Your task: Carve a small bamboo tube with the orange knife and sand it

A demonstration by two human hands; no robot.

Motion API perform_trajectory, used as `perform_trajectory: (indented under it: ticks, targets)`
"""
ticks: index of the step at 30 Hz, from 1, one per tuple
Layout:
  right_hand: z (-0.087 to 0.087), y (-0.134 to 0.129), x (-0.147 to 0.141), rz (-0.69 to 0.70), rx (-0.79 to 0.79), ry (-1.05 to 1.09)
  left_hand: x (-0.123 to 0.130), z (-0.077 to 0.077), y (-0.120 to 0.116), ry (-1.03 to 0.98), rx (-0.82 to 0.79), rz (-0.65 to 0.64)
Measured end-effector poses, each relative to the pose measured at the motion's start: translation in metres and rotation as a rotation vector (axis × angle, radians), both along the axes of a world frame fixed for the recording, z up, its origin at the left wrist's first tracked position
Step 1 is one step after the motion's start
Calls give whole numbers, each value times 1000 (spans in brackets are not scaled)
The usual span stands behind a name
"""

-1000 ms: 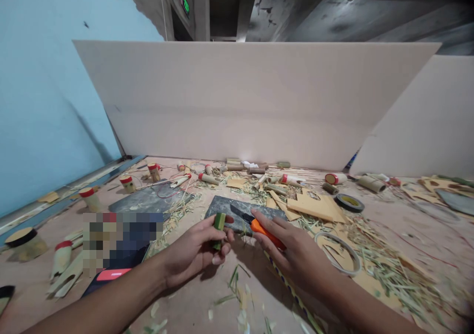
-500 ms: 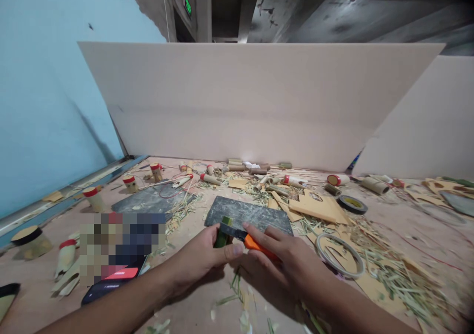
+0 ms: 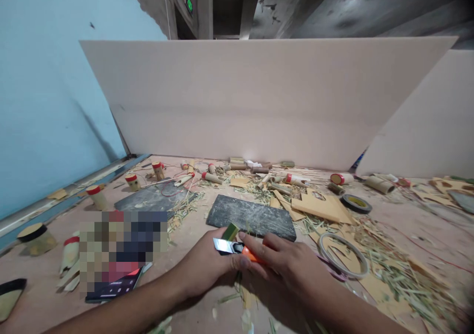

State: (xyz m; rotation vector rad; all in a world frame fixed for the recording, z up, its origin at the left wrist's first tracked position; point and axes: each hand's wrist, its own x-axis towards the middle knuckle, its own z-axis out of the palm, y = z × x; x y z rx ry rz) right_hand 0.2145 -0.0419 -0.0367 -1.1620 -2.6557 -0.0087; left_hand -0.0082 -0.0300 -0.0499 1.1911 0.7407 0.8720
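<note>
My left hand (image 3: pixel 205 257) is closed around a short green bamboo piece (image 3: pixel 231 231), whose end sticks up past the fingers. Closed on the orange handle of a utility knife (image 3: pixel 253 254), my right hand (image 3: pixel 285 260) presses close against the left. The knife's blade points left and lies across the bamboo, over the left thumb and fingers. How deep the blade bites, if at all, I cannot tell. Just beyond both hands lies a dark, scuffed slab (image 3: pixel 252 216). Green shavings are scattered beneath the wrists.
At left stands a phone (image 3: pixel 114 289), partly blurred out, near several red-capped bamboo tubes (image 3: pixel 69 255). To the right lie a tape ring (image 3: pixel 342 255), black tape (image 3: pixel 356 203), cut yellow board (image 3: pixel 322 210) and heaps of shavings (image 3: pixel 411 279). A pale panel (image 3: pixel 259 102) rises behind.
The knife blade has tilted and slid slightly left and down, now catching the light. The bamboo piece has tipped to the right. Both hands have dropped a little and stay together.
</note>
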Motion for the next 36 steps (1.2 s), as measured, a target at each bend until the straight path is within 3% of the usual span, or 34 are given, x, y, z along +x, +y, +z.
perform_trajectory:
  ticks: [3,6,8,10,16,22,28,32,36]
  targets:
    - [-2,-5,-5,-51,103,-62,2,-1,0,101,52,46]
    - [2,-5,-6,-236,121,-117,6,0,2,258,69,182]
    - [5,-2,-4,-362,104,-134,7,0,4,314,12,243]
    - [8,2,-1,-403,86,-106,6,0,7,261,-83,186]
    - [6,3,0,-266,9,4,-4,-1,10,178,-149,13]
    - [3,5,1,-105,-45,9,-8,-4,9,160,-131,-5]
    - [6,2,-3,9,-126,110,-4,0,5,6,-87,-39]
    - [1,-1,-5,-13,-51,63,1,-1,3,2,-25,24]
    - [-10,-9,-13,-140,67,10,5,-3,3,71,-22,66]
